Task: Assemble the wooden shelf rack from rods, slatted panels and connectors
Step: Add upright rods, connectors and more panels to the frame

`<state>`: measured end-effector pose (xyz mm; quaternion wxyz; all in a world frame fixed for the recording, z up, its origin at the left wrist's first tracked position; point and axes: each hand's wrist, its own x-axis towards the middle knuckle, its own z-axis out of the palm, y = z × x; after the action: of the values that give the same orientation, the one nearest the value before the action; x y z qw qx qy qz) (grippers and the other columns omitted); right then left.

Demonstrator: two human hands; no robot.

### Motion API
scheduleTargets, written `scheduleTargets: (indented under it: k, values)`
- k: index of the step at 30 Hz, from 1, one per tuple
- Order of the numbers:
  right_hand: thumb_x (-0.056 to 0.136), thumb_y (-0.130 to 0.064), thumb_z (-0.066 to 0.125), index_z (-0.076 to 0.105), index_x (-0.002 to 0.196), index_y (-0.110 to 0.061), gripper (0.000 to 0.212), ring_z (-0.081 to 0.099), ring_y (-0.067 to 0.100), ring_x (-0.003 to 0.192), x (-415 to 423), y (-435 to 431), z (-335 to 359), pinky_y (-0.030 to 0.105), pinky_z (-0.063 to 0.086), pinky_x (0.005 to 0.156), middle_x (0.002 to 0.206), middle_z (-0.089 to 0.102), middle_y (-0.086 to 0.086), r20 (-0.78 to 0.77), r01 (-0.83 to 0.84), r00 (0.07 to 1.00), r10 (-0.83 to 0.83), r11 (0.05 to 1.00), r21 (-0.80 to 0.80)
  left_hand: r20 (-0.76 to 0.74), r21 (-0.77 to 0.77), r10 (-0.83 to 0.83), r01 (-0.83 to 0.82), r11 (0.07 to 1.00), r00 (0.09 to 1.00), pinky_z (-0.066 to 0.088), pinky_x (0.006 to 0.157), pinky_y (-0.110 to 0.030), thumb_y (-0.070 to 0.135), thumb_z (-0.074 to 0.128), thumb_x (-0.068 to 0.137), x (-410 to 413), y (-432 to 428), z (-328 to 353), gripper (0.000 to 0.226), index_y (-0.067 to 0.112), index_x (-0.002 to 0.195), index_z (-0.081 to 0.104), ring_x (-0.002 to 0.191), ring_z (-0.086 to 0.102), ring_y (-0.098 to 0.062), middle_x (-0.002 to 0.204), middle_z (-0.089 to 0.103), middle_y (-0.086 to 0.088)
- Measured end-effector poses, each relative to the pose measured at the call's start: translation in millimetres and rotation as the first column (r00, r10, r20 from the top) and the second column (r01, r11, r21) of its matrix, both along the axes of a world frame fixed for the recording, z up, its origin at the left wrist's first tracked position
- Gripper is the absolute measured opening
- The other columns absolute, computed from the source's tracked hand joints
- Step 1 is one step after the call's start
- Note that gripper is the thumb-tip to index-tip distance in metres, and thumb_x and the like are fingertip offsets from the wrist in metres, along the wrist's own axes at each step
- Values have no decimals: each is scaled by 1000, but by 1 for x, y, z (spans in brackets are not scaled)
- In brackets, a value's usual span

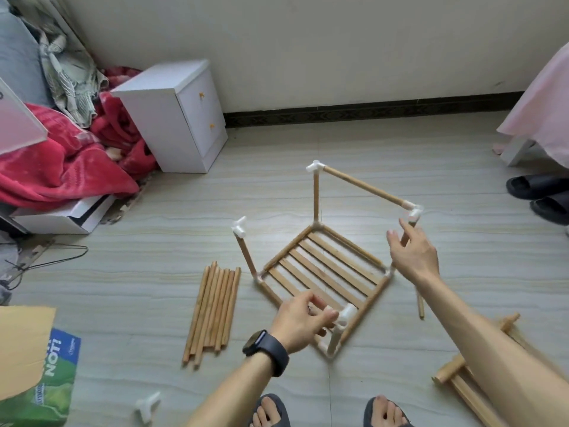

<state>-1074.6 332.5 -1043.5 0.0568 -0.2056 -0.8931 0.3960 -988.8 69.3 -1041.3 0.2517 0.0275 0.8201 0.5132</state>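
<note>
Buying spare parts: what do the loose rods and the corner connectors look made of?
Loose rods: pale, unpainted wood or bamboo, matte, with tan grain streaks. Corner connectors: probably white plastic, smooth, uniform colour, moulded tube shapes.

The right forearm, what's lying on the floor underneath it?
A spare slatted panel lies on the floor. Rail ends and some slats show beside the right forearm; its middle is covered.

You see tan rods (212, 309) at 7 o'clock, a white connector (314, 166) at 12, a crimson blanket (61, 167) at 9.
</note>
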Motion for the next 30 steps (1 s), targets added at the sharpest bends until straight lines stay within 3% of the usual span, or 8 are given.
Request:
scheduleTargets:
  k: [5, 10, 15, 21, 24, 26, 28, 30]
  values:
    - [78, -90, 46, 43, 146, -35, 88, 53, 12, 124, 89, -53, -7, 36, 47, 98, 146, 50, -3, -94, -153, 987, 130, 935, -318, -186, -143, -183, 158, 977, 965, 54, 94, -30, 41, 59, 98, -30, -1, 1, 26, 30, 121, 65, 107, 63, -5, 118, 64, 14]
    - [96, -66, 43, 47, 139, -51, 46, 57, 8, 107, 128, -72, -41, 30, 49, 88, 135, 44, -12, -81, -258, 964, 254, 965, -50, -556, -478, 13, -333, 813, 831, 39, 105, -41, 38, 63, 93, -94, -55, 9, 46, 26, 136, 54, 130, 43, -26, 151, 34, -5]
    - [104, -60, 29, 46, 137, -51, 38, 61, 10, 96, 123, -47, -54, 32, 56, 80, 120, 55, -13, -137, -389, 911, 389, 921, 27, -336, -674, -47, -205, 710, 941, 31, 115, -50, 40, 64, 91, -131, -103, 0, 72, 38, 153, 28, 146, 24, -35, 163, 16, -8]
    - [100, -50, 42, 62, 116, -39, 28, 62, 1, 100, 96, 5, -52, 22, 48, 76, 114, 62, -14, -168, -347, 926, 338, 938, -22, -272, -349, 191, -281, 894, 943, 51, 94, -46, 58, 46, 98, -128, -97, -8, 10, 52, 104, 51, 109, 62, -28, 112, 64, -1]
    - [101, -50, 32, 60, 98, -32, 34, 62, 12, 95, 82, 14, -49, 33, 44, 73, 102, 66, -6, -158, -173, 974, 162, 983, -56, -374, -462, 135, -310, 831, 918, 49, 69, -37, 58, 43, 98, -106, -79, -17, 17, 41, 100, 45, 77, 60, -20, 90, 61, -2]
    - [104, -48, 33, 57, 114, -31, 31, 64, 21, 104, 74, 14, -47, 38, 46, 82, 116, 66, -1, -135, -91, 988, 77, 991, -97, -429, -380, 217, -393, 837, 877, 38, 54, -30, 48, 54, 95, -87, -68, -20, 27, 26, 102, 40, 65, 50, -14, 81, 55, 0]
    - [102, -43, 40, 42, 134, -31, 34, 63, 24, 111, 69, 13, -46, 45, 46, 92, 128, 64, -1, -93, -4, 996, -14, 981, -196, -409, -300, 320, -457, 838, 855, 32, 54, -25, 38, 62, 91, -72, -67, -23, 30, 19, 101, 40, 65, 45, -12, 78, 49, 3]
    - [96, -41, 43, 42, 128, -30, 34, 66, 25, 103, 67, 15, -48, 42, 45, 85, 107, 72, -5, -51, 100, 992, -117, 961, -259, -355, -353, 277, -403, 844, 893, 32, 58, -23, 35, 58, 93, -61, -71, -31, 22, 15, 93, 50, 68, 48, -12, 77, 53, 3]
